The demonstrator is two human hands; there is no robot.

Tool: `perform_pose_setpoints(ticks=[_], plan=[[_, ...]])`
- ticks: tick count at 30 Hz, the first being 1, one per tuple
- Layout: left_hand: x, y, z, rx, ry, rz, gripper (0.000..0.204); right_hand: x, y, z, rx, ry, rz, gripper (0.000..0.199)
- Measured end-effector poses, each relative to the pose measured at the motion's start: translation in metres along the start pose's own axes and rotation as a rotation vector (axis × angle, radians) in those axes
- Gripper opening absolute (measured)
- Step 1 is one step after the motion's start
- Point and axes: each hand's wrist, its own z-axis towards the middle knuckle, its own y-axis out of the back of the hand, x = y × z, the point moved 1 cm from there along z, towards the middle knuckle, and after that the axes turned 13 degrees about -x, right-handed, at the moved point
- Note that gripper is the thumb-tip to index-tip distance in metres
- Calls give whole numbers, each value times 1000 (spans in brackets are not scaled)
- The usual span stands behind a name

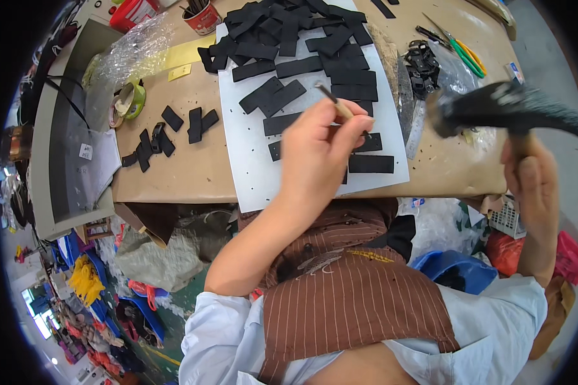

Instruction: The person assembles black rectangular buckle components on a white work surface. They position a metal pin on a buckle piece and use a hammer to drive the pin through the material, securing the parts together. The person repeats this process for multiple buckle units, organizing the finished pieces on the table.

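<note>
My left hand (pixel 318 151) is closed round a slim punch (pixel 344 110) with a tan shaft and a dark, shiny-topped end, held over black strap pieces on a white sheet (pixel 253 183). Its lower end is hidden by my fingers. One black strip (pixel 371 164) lies just to the right of that hand; others sit partly behind it, some with small holes. Off to the right, my right hand (pixel 532 173) grips a hammer (pixel 494 106) by its handle, the dark head raised and apart from the punch. Small black dots are scattered over the sheet.
A heap of black strips (pixel 270 29) covers the sheet's far end. On the right lie green-and-orange-handled scissors (pixel 469 58), black buckles (pixel 422 67) and a metal ruler (pixel 416 131). Tape rolls (pixel 131 101) and a strap with a buckle (pixel 157 138) lie left. A red tin (pixel 202 20) stands behind.
</note>
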Motion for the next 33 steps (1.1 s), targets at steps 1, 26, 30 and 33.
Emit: perform_pose_setpoints(ticks=[1, 26, 30, 33], plan=[[-8, 9, -2, 25, 0, -23, 10, 3, -2, 1, 82, 36, -56, 40], [25, 9, -25, 50, -120, 331, 8, -9, -32, 1, 257, 10, -145, 24], [27, 10, -26, 39, -117, 302, 9, -11, -25, 5, 62, 17, -99, 25], [30, 12, -27, 52, -260, 403, 10, -2, 8, 24, -205, -149, 72, 36]])
